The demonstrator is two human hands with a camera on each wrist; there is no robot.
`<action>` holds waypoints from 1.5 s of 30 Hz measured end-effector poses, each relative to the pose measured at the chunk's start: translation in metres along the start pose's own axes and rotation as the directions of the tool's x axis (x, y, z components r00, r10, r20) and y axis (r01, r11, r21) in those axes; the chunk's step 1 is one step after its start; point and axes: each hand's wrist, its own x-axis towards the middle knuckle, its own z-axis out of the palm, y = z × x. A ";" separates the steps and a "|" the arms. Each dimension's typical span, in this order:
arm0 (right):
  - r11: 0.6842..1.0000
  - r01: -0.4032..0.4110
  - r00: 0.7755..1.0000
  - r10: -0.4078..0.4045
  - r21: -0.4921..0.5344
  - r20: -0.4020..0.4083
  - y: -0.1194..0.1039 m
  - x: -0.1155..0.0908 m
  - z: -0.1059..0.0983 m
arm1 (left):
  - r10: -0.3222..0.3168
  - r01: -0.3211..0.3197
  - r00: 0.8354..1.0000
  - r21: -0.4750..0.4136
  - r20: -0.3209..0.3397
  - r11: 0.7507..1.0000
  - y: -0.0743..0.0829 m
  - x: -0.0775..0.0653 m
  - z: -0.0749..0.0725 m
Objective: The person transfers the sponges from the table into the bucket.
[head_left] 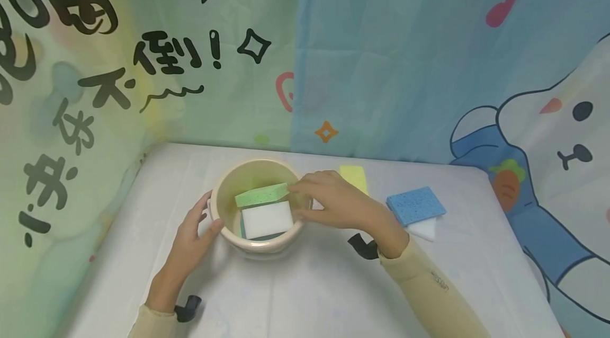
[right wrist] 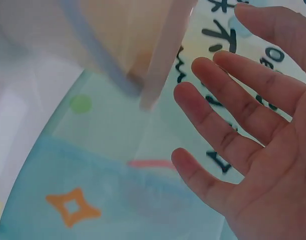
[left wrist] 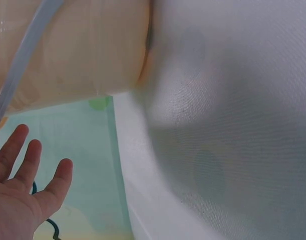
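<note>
A cream bucket point(head_left: 259, 245) stands on the white table, with a green sponge point(head_left: 261, 195) and a white sponge point(head_left: 268, 220) inside. Part of something dark teal shows beneath the white one. At the bucket's left side is my left hand point(head_left: 193, 242), thumb by the rim; the left wrist view shows its fingers spread and apart. My right hand point(head_left: 333, 197) reaches over the right rim, fingertips close to the green sponge's end. In the right wrist view its fingers point(right wrist: 203, 102) are extended with nothing between them. The bucket's grey handle point(left wrist: 30, 45) hangs along its side.
Right of the bucket, a blue sponge point(head_left: 415, 205) lies partly over a white piece point(head_left: 423, 228). A yellow sponge point(head_left: 353, 176) sits behind my right hand, partly hidden. Printed curtains point(head_left: 381, 62) hang behind and left of the table point(head_left: 295, 295).
</note>
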 end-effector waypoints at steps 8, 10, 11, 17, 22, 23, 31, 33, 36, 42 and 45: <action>0.994 -0.105 0.993 0.106 0.007 -0.044 0.013 -0.031 -0.009 | 0.003 -0.003 1.000 -0.001 -0.002 1.000 0.001 0.001 -0.001; 0.992 -0.125 0.991 0.125 0.008 -0.050 0.017 -0.039 -0.009 | 0.003 -0.003 1.000 0.000 -0.002 1.000 0.000 0.001 -0.001; 0.991 -0.133 0.989 0.133 0.006 -0.056 0.019 -0.043 -0.009 | 0.003 -0.003 1.000 0.000 -0.001 1.000 0.000 0.001 -0.001; 0.973 -0.230 0.970 0.231 0.022 -0.075 0.028 -0.069 -0.008 | 0.002 -0.002 1.000 0.000 0.005 1.000 -0.001 0.001 -0.001; 0.941 -0.334 0.938 0.338 0.059 -0.076 0.036 -0.095 -0.006 | 0.010 -0.010 1.000 -0.008 0.005 1.000 -0.002 0.000 0.000; 0.934 -0.351 0.931 0.356 0.063 -0.083 0.039 -0.100 -0.004 | 0.012 -0.012 1.000 -0.007 0.004 1.000 -0.002 0.000 0.000; 0.884 -0.465 0.864 0.465 0.049 -0.192 0.061 -0.149 0.011 | 0.009 -0.009 1.000 -0.012 0.007 1.000 -0.003 -0.001 0.001; 0.872 -0.489 0.846 0.481 0.024 -0.230 0.066 -0.161 0.015 | 0.010 -0.010 1.000 -0.009 0.005 1.000 -0.002 -0.001 0.001; 0.844 -0.537 0.812 0.514 -0.006 -0.276 0.073 -0.177 0.021 | 0.011 -0.011 1.000 -0.009 0.001 1.000 -0.001 -0.001 0.001; 0.733 -0.680 0.707 0.640 -0.039 -0.302 0.088 -0.199 0.032 | 0.015 -0.015 1.000 -0.012 0.005 1.000 -0.002 -0.002 0.001; 0.670 -0.740 0.651 0.694 -0.054 -0.310 0.095 -0.207 0.037 | 0.027 -0.027 1.000 -0.022 0.011 0.999 -0.003 -0.002 0.002</action>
